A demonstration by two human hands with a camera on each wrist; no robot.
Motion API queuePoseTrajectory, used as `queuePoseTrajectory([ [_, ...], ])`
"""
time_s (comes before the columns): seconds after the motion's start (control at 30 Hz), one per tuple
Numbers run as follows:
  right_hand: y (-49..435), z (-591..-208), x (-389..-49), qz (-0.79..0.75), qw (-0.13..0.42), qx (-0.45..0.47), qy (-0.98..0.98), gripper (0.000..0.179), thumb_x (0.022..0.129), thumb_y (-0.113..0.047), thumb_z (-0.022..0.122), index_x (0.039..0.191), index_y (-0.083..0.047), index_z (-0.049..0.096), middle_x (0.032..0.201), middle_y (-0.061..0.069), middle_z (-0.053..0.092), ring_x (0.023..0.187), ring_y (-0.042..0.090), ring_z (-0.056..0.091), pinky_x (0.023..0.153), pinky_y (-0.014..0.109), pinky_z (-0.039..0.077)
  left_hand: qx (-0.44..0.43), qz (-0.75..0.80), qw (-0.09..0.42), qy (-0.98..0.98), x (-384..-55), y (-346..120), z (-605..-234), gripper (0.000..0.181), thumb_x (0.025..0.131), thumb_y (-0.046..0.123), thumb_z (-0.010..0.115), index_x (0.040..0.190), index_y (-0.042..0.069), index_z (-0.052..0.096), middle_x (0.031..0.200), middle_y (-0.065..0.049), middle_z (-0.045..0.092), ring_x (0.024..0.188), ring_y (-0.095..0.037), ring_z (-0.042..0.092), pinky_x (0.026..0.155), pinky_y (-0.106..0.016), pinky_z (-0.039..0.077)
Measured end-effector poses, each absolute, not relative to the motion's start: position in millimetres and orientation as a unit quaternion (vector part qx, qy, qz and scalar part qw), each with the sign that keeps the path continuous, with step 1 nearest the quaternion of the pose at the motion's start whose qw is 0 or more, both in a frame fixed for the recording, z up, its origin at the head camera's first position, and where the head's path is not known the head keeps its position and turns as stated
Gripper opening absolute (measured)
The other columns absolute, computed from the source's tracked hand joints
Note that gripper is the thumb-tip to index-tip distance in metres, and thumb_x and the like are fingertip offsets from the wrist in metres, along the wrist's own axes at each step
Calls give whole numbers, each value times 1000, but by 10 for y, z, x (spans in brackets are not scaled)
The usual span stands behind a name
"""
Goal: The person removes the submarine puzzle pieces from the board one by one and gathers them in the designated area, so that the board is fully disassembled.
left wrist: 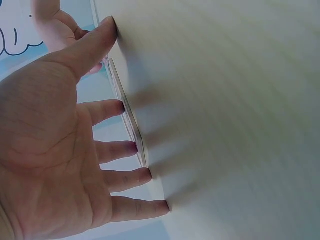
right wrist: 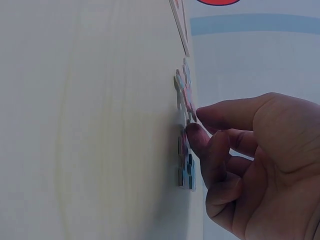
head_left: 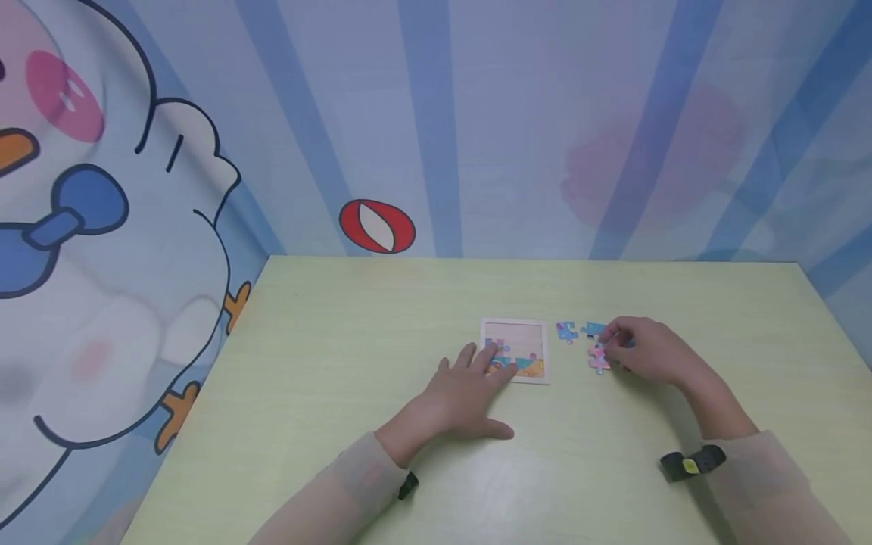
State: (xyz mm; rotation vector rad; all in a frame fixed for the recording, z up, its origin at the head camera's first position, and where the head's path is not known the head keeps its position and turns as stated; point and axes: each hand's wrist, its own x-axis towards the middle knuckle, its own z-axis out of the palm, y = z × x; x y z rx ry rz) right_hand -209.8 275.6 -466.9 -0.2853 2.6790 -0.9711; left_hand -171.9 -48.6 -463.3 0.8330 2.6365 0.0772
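Note:
A small square jigsaw tray (head_left: 547, 348) with a pale frame lies on the table, its lower part filled with colourful pieces. My left hand (head_left: 459, 397) spreads its fingers over the tray's lower left, some fingertips resting on it; the left wrist view shows the palm and straight fingers (left wrist: 120, 152). To the tray's right, my right hand (head_left: 650, 352) pinches a jigsaw piece (right wrist: 189, 120) between thumb and index finger, mostly hidden by the fingertips. Beside those fingertips lie a pink piece (head_left: 599, 359) and a blue piece (head_left: 592, 329).
Another blue jigsaw piece (head_left: 567, 331) lies between the tray and the right hand. The pale table (head_left: 341, 325) ends at a striped backdrop (head_left: 504, 151) behind, with a cartoon bird panel (head_left: 136, 318) along the left.

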Motion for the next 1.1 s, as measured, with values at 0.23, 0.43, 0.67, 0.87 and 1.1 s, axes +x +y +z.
queuePoseTrajectory([
  [0.23, 2717, -4641, -2088, -332, 126, -94, 930, 18, 100, -16, 66, 112, -2, 67, 92, 5, 64, 68, 18, 58, 63, 36, 46, 299, 24, 184, 936, -1717, -482, -4640, 96, 86, 71, 70, 165, 31, 31, 173, -8, 14, 155, -41, 18, 114, -67, 30],
  [0.43, 2562, -4613, -2112, -344, 118, -89, 927, 19, 100, -18, 66, 112, -3, 68, 97, 7, 66, 72, 19, 56, 62, 35, 46, 298, 22, 181, 937, -1719, -496, -4664, 97, 86, 71, 70, 165, 31, 31, 173, -7, 14, 155, -40, 19, 114, -67, 32],
  [0.67, 2278, -4601, -2150, -375, 127, -107, 912, 22, 102, -19, 64, 117, -3, 67, 102, 9, 65, 63, 20, 61, 59, 37, 51, 299, 29, 177, 937, -1688, -554, -4634, 96, 87, 67, 72, 165, 30, 32, 173, -8, 13, 155, -40, 21, 113, -66, 33],
  [0.87, 1981, -4575, -2214, -356, 110, -145, 917, 20, 101, -22, 65, 115, -8, 70, 100, 4, 66, 78, 19, 57, 68, 37, 49, 295, 21, 176, 939, -1674, -644, -4638, 97, 87, 69, 70, 166, 30, 29, 173, -8, 13, 154, -40, 22, 113, -66, 34],
  [1.1, 1666, -4592, -2311, -349, 141, -175, 910, 28, 99, -24, 68, 122, -7, 70, 103, 5, 68, 87, 21, 62, 80, 42, 51, 300, 24, 175, 937, -1682, -721, -4641, 96, 89, 69, 69, 166, 31, 27, 173, -7, 15, 155, -40, 21, 113, -66, 33],
])
